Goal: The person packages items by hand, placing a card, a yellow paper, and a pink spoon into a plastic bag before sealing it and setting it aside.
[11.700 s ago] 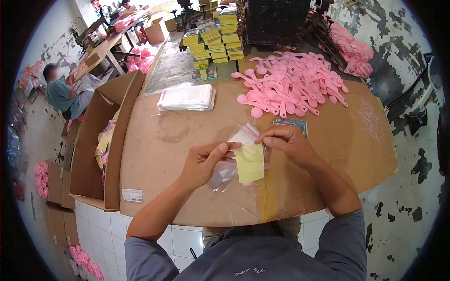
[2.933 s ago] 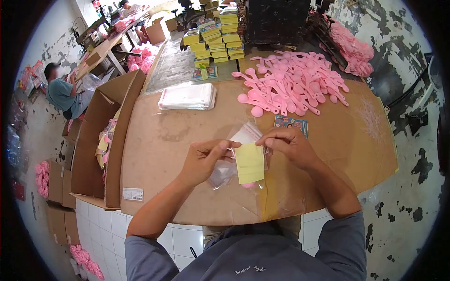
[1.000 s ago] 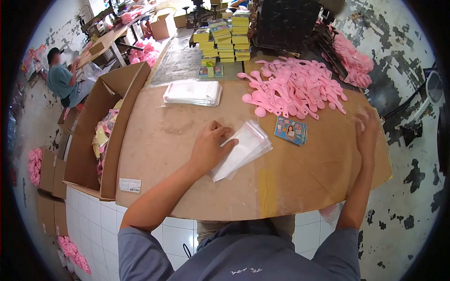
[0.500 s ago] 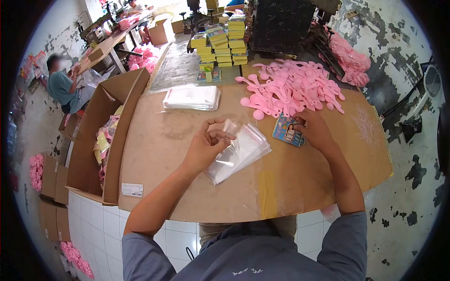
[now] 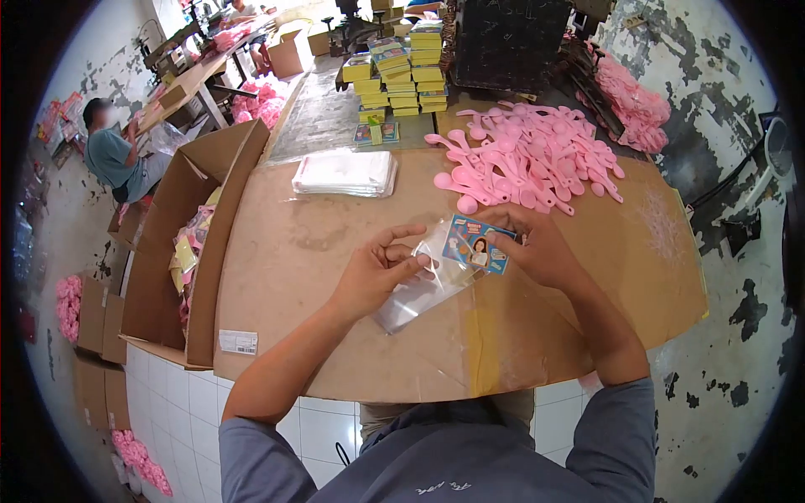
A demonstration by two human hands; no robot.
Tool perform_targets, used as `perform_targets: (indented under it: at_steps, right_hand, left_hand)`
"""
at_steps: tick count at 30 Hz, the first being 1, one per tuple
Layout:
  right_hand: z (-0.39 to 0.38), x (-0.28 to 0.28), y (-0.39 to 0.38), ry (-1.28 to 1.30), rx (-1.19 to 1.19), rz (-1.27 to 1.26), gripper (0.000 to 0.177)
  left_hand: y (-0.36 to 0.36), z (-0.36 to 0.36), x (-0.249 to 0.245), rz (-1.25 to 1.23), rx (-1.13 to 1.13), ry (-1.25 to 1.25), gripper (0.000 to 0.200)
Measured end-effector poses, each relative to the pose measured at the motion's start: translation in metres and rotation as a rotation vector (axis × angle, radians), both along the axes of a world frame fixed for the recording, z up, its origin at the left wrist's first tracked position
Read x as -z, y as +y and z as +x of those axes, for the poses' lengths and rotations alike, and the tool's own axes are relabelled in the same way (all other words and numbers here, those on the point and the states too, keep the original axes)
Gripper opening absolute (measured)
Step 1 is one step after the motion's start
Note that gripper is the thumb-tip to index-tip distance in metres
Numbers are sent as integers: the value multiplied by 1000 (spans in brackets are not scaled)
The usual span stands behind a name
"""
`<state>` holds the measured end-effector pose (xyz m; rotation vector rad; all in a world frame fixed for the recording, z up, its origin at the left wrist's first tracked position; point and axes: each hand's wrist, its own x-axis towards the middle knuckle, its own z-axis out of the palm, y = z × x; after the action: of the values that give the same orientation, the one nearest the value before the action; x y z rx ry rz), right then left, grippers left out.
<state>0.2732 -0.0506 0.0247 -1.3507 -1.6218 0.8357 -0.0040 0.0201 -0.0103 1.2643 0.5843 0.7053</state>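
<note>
Between the thumb and fingers of my right hand [image 5: 543, 251] is a blue printed card [image 5: 464, 245] with a picture of a person on it. The card is tilted and overlaps the upper end of a clear plastic bag [image 5: 440, 239]. My left hand [image 5: 377, 272] pinches that bag near its top edge, thumb and forefinger close to the card. Under it, more clear plastic bags [image 5: 404, 308] lie fanned on the cardboard-covered table [image 5: 335, 352]. Just beyond my right hand spreads a heap of pink plastic spoons [image 5: 537, 159].
A stack of clear bags [image 5: 344, 173] lies farther back on the left. Piles of yellow-edged cards [image 5: 394, 80] stand at the rear. An open cardboard box [image 5: 210, 277] with packed items adjoins the table's left side. A person [image 5: 117, 155] sits at the far left.
My right hand has lifted the card off the table and moved it left to the bag's top. My left hand has shifted slightly right with the bag's edge.
</note>
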Motion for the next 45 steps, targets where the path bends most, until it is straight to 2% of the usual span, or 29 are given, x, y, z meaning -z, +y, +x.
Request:
perform_targets:
  at_steps: [4,7,10,16,19,22,25,28,31,34,38,43,45]
  right_hand:
    - [-8,12,0,266,59,30,28]
    - [-5,8,-6,293,102,64,26]
    - [-2,11,-8,115,106,133,26]
    - [-7,14,-12,3,76,164,25]
    - [-8,19,-10,8,65,214,25]
    - [-6,20,-11,-11,72,200,25]
    - [-7,19,-13,61,98,152,25]
    - [-8,20,-13,39,97,211,27]
    - [-10,19,-15,-12,88,283,28]
    - [-11,10,-18,-137,28,228,25]
    - [-21,9,-21,-197,-65,198,25]
    - [-27,15,-22,-196,-97,224,26]
    - [-21,15,-21,-231,-69,214,25]
  left_hand:
    - [-3,0,-3,0,-4,23,52]
    - [0,0,5,-14,-12,62,52]
    - [-2,0,6,20,-22,99,46]
    - [-5,0,13,90,92,163,34]
    - [-7,1,9,30,121,204,26]
    - [-11,4,2,-47,85,111,21]
    - [-10,3,3,-30,62,94,21]
    - [-8,1,6,8,36,130,21]
    - [-11,4,2,21,-43,117,20]
    - [-14,5,-2,-31,-49,91,19]
    - [-19,6,2,178,-35,220,22]
    - [-29,5,-16,458,24,386,27]
    - [-26,6,-8,337,-19,318,29]
